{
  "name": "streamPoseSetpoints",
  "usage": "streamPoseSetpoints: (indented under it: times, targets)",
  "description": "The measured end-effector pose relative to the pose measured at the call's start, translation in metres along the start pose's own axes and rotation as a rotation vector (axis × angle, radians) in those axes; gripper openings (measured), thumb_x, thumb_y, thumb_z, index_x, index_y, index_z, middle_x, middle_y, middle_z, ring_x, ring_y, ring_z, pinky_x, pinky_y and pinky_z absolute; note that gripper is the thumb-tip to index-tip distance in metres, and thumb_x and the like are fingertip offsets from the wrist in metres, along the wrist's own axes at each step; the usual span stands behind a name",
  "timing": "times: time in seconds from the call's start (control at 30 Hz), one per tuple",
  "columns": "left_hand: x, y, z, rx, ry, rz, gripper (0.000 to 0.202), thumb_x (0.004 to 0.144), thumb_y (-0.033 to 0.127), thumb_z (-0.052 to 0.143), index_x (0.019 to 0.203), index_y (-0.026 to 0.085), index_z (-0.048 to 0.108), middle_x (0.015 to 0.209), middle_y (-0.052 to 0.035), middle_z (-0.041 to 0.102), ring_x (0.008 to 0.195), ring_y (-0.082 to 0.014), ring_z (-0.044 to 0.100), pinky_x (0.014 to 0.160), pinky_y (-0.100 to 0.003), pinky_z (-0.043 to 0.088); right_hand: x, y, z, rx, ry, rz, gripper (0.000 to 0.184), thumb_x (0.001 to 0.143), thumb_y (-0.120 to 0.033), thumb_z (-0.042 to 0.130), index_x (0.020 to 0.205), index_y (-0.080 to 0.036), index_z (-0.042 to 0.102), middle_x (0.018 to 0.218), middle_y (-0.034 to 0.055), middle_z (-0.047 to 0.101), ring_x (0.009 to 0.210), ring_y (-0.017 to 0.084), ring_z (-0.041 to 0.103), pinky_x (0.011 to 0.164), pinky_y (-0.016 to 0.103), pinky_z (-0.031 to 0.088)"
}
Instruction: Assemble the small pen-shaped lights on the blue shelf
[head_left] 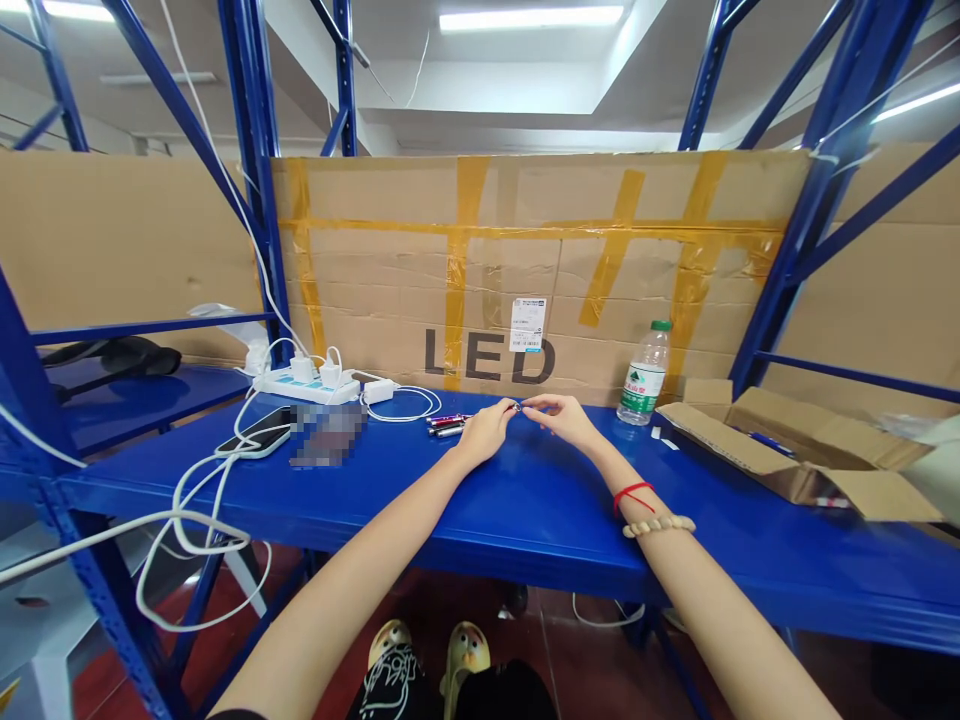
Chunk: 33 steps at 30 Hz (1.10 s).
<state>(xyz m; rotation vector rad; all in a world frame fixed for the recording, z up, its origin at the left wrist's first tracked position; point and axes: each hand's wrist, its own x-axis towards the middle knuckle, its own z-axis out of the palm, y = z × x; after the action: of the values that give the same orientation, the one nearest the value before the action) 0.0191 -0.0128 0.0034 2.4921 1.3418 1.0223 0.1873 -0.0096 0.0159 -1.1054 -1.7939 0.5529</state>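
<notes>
Both my arms reach out over a blue metal shelf point(540, 510). My left hand point(487, 428) and my right hand point(559, 415) meet fingertip to fingertip, pinching a small dark pen-like object point(516, 407) between them. Just left of my left hand lie a few small metallic pens point(446, 425) on the shelf. My right wrist carries a red string and a bead bracelet point(660, 524).
A water bottle point(643, 374) stands to the right, beside an open cardboard box point(795, 455). At the left sit a white power strip point(306, 385) with chargers, cables, and a phone point(259, 432). A taped cardboard sheet marked LED point(525, 270) backs the shelf.
</notes>
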Motion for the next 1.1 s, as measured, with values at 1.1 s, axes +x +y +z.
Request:
streamPoseSetpoints:
  times: [1.1]
  targets:
    - [-0.0002, -0.0097, 0.0031, -0.162, -0.113, 0.186, 0.014, 0.086, 0.027, 0.038, 0.092, 0.021, 0.05, 0.091, -0.0024, 0.064, 0.083, -0.0168, 0.06, 0.072, -0.026, 0.044, -0.0054, -0.0003, -0.0025, 0.044, -0.166, 0.142, 0.045, 0.051, -0.054, 0.069, 0.067, -0.012, 0.065, 0.049, -0.002, 0.052, 0.045, 0.006, 0.043, 0.041, 0.02, 0.032]
